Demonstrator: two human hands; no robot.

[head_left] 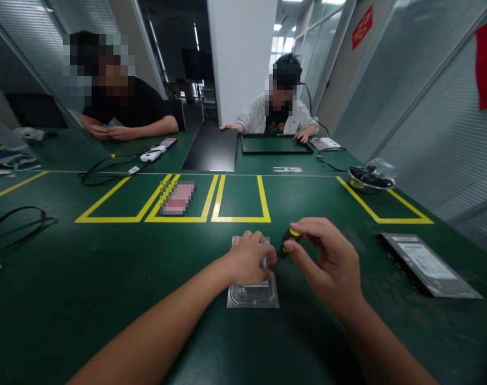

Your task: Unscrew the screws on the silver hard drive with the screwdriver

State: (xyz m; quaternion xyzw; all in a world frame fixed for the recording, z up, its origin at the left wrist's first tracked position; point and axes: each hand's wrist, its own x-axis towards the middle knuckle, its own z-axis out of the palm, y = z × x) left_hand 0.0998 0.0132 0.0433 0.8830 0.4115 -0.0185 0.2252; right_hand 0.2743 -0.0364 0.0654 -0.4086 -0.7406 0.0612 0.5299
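A silver hard drive [253,297] lies on the green table in front of me. My left hand [251,259] is over its upper part, fingers curled and closed on it, hiding much of its label. Just to the right, my right hand [327,259] pinches a short black-and-yellow screwdriver handle [289,242] between thumb and fingers. The handle is tilted beside the fingers of my left hand. Its shaft and tip cannot be made out.
A labelled metal drive unit [427,264] lies at right, below a bowl of dark small parts [371,179]. Yellow tape [241,219] marks rectangles. Across the table, one person sits at left; another handles a black panel [211,149] and a frame [277,152]. Cables [102,171] lie left.
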